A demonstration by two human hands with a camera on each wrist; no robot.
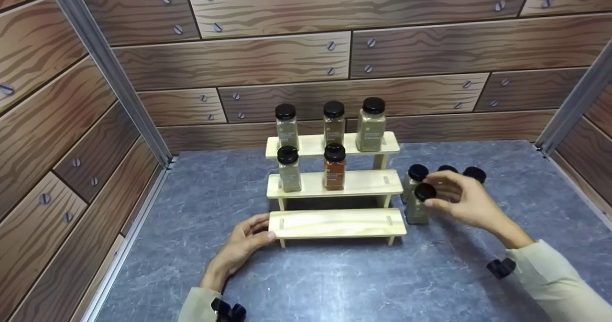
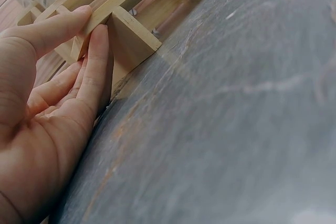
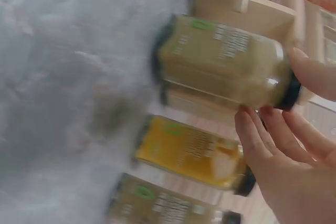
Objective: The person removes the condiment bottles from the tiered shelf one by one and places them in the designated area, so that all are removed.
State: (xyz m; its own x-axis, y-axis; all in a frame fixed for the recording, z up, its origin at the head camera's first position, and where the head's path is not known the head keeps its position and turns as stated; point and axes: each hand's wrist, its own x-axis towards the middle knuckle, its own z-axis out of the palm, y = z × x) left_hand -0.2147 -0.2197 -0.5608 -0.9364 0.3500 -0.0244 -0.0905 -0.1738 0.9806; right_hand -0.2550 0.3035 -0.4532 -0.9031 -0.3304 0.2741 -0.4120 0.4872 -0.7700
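A light wooden three-step rack (image 1: 337,224) stands on the table. My left hand (image 1: 242,243) holds the left end of its lowest step, thumb on the upper edge and fingers below, as the left wrist view shows. To the right of the rack, my right hand (image 1: 466,200) pinches a spice jar (image 3: 223,61) near its black cap, between thumb and fingers. This jar holds a dull greenish-tan powder. Two jars, one with reddish-orange contents (image 1: 334,174) and one pale (image 1: 290,176), stand on the middle step. The top step bears three more jars, including a greenish one (image 1: 371,130).
Behind the held jar stand other capped jars, among them a yellow one (image 3: 186,153) and a tan one (image 3: 157,203). The grey marbled table (image 1: 306,283) is bounded by wood-patterned walls (image 1: 287,59) with metal corner posts (image 1: 110,68).
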